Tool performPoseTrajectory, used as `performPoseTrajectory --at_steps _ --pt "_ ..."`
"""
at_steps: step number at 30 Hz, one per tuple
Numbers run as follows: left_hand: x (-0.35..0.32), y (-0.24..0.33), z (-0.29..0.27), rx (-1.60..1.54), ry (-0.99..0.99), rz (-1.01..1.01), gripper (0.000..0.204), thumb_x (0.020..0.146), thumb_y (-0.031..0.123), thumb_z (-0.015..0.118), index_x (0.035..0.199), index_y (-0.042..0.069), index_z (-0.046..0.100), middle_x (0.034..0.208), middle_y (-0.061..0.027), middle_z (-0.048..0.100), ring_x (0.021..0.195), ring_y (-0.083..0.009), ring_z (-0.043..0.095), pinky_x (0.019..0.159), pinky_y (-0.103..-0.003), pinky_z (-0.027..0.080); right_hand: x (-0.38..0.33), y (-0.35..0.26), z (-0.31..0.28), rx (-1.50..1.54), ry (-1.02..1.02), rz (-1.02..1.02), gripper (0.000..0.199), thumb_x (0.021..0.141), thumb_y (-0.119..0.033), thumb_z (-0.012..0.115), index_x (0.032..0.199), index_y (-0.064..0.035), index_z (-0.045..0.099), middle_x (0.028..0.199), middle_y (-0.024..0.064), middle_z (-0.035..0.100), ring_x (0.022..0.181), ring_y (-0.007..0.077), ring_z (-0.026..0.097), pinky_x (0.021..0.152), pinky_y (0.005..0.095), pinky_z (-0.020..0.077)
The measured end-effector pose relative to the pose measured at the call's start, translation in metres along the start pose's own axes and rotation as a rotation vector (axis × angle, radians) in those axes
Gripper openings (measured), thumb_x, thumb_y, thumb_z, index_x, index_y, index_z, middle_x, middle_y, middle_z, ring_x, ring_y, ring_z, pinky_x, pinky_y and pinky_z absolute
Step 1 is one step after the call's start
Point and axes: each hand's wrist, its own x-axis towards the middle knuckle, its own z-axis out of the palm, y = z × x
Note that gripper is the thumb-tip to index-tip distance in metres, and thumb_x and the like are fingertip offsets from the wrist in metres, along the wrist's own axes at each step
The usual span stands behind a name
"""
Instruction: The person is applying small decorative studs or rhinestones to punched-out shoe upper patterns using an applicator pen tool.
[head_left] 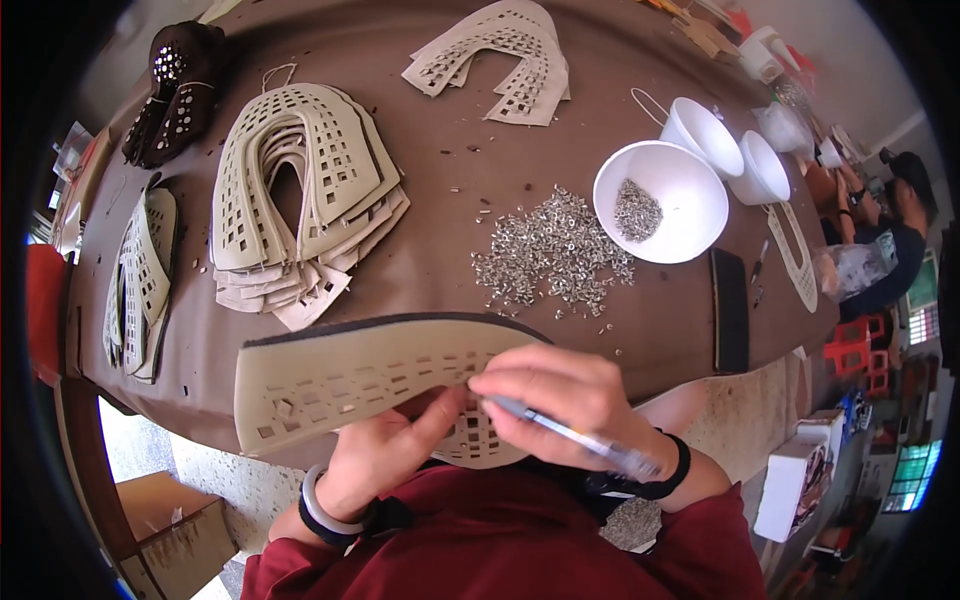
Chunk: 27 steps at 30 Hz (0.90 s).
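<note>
**Brown worktable, perforated shoe upper in hand**

A brown table [420, 270] carries a stack of beige cut-outs [300, 190], a loose heap of small metal studs [555, 250] and a white bowl [665, 200] with more studs inside. At the near edge both hands hold a beige perforated upper [350, 380]. The left hand [385, 455] grips it from below, thumb pressed on top. The right hand [565, 395] rests fingertips on it, fingers closed around a pen [575, 435]

Bright, even daylight; sharp centre, fisheye bending and dark rim.
</note>
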Motion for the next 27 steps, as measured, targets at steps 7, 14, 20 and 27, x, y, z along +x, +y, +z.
performPoseTrajectory --at_steps 7,14,20,27 --pt "0.015 0.005 -0.017 -0.187 0.164 -0.172 0.024 0.094 0.014 0.063 0.112 -0.002 0.063 0.098 -0.0098 0.070 0.087 -0.0150 0.067 0.070 -0.024 0.054 -0.011 0.048 -0.036 0.071 0.331 0.448 0.015 0.081 -0.004 0.071 0.095 0.0009 0.069 0.081 0.0080 0.069 0.068 0.0100 0.063 0.063 0.0231 0.0501" --pt "0.022 0.005 -0.011 -0.328 0.167 -0.241 0.030 0.096 0.020 0.060 0.115 -0.004 0.062 0.105 -0.0126 0.069 0.089 -0.0185 0.068 0.072 -0.026 0.056 -0.007 0.054 -0.030 -0.059 0.188 0.318 0.015 0.080 -0.003 0.069 0.094 0.0011 0.068 0.087 0.0106 0.070 0.071 0.0149 0.066 0.065 0.0258 0.0514" --pt "0.024 -0.002 -0.015 -0.205 0.105 -0.221 0.029 0.090 0.010 0.067 0.115 -0.003 0.061 0.106 -0.0106 0.069 0.089 -0.0146 0.066 0.072 -0.026 0.054 -0.002 0.054 -0.026 -0.083 0.146 0.254 0.017 0.079 0.000 0.067 0.096 0.0023 0.066 0.092 0.0131 0.070 0.076 0.0208 0.068 0.068 0.0287 0.0527" --pt "0.027 0.003 -0.014 -0.249 0.058 -0.235 0.032 0.087 0.005 0.069 0.116 -0.004 0.059 0.108 -0.0105 0.068 0.095 -0.0144 0.064 0.081 -0.027 0.053 0.001 0.054 -0.025 -0.144 0.118 0.228 0.016 0.078 0.001 0.066 0.094 0.0021 0.065 0.090 0.0145 0.069 0.074 0.0247 0.068 0.068 0.0293 0.0531"
